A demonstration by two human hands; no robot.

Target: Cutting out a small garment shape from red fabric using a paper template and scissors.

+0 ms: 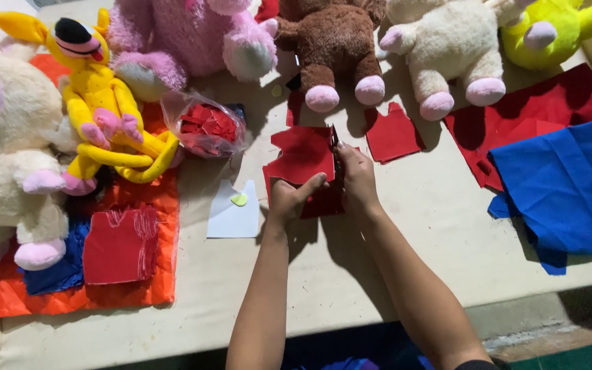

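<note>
**Here: two hands working a piece of red felt at a desk**

Here, near the middle of the cream desk [405,226], both hands are meeting over a red felt piece [303,154]. The left hand [289,199] is gripping the felt's lower edge, its thumb pressing on top and its fingers curling beneath. The right hand [356,179] is lying just beside it, its fingers clenching around a small dark tool [335,140] whose tip is standing against the felt's right edge; whether the tool is a pair of scissors cannot be told.

Further red felt is lying partly hidden under the hands. A separate red square [392,135] is lying just to the right, apart from the held piece. A white paper shape [231,216] bearing a small green patch is lying to the left of the left hand. Beyond it, a clear plastic bag of red scraps [203,127] is resting near a yellow plush toy [101,103].

Along the far edge, a pink plush [193,34], a brown plush [334,48] and a cream plush [447,48] are sitting in a row. Blue cloth [563,181] is overlapping red cloth [536,109] at the right. An orange cloth [152,281] is lying at the left.
</note>
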